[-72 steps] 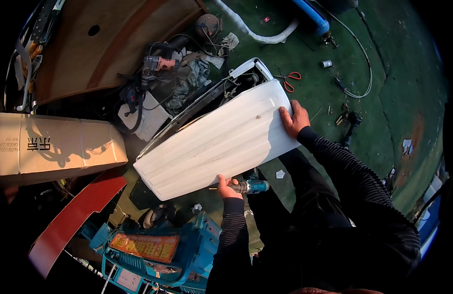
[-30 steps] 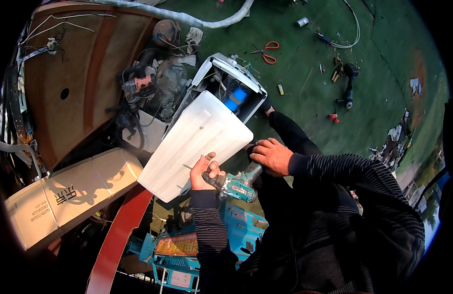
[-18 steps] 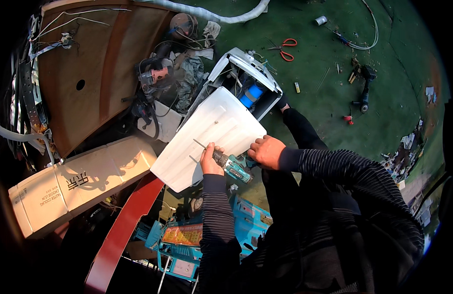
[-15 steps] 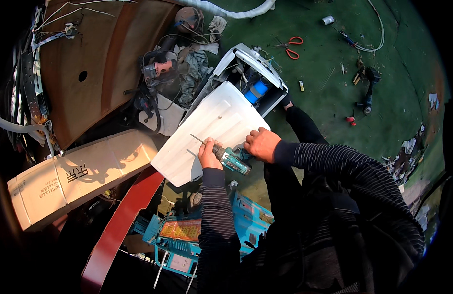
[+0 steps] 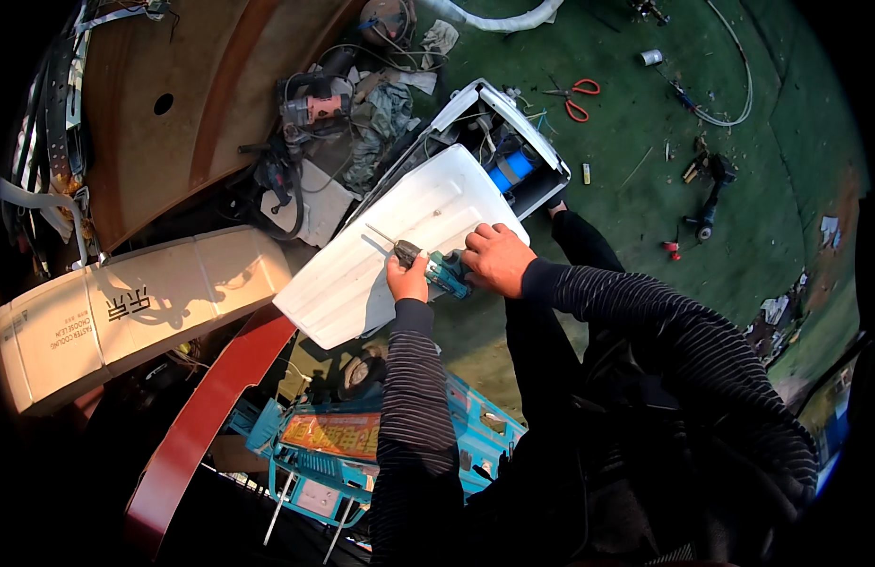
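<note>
A teal cordless drill (image 5: 445, 275) with a long thin bit lies across my hands, its bit pointing to the upper left over a white panel (image 5: 428, 198). My left hand (image 5: 407, 279) is closed around the front of the drill, near the chuck. At the drill's handle side, my right hand (image 5: 497, 261) has its fingers curled in; it partly hides the handle. The panel rests slanted on a white appliance casing (image 5: 553, 156). Inside the casing's open end a blue cylinder (image 5: 510, 171) and some wires show.
A long cardboard box (image 5: 144, 312) lies at left beside a dark red strip (image 5: 206, 416). Red-handled scissors (image 5: 579, 99) and a second power tool (image 5: 710, 203) lie on the green floor. Cloths and tools (image 5: 314, 113) are heaped beyond the panel; a teal plastic frame (image 5: 475, 425) stands near my legs.
My right hand has come off the panel's edge onto the drill's handle side. The drill is turned slightly, and my left hand has moved a little up the picture with it.
</note>
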`<state>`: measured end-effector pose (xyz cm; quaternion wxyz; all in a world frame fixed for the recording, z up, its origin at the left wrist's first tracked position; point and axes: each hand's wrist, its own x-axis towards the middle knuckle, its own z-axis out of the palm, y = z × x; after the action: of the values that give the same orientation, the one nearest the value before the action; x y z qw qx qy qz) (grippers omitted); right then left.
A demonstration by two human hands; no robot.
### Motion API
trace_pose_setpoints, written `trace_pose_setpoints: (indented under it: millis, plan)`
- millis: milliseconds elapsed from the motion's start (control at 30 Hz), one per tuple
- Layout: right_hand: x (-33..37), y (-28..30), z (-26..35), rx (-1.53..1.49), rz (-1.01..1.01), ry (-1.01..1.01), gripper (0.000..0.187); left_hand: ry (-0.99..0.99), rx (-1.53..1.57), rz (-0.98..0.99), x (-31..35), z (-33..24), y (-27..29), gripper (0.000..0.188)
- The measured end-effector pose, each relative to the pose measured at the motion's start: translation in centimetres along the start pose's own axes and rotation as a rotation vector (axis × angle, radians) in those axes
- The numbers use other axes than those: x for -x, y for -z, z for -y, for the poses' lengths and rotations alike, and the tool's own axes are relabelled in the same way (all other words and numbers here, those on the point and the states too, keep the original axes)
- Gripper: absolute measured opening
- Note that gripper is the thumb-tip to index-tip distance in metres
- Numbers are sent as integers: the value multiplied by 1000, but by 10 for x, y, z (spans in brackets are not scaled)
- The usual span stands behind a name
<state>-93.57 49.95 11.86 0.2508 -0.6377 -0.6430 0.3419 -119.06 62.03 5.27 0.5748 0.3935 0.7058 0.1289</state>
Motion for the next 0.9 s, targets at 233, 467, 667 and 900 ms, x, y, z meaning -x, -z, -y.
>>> trace_pose_setpoints:
  millis: [233,467,667,900]
  plan:
    - [29,20,-41,-154,-186,-337,35,-59,-180,-64,4,-5,-10,45]
    - [35,19,-73,-229,-237,-584,38,-15,-707,-316,17,-45,-44,100]
    - [-38,23,-69,-256,-372,-599,54,263,-819,-433,12,-96,-87,139]
    - [-139,19,-118,-480,72,-797,75,470,-666,-461,-12,-124,-106,150]
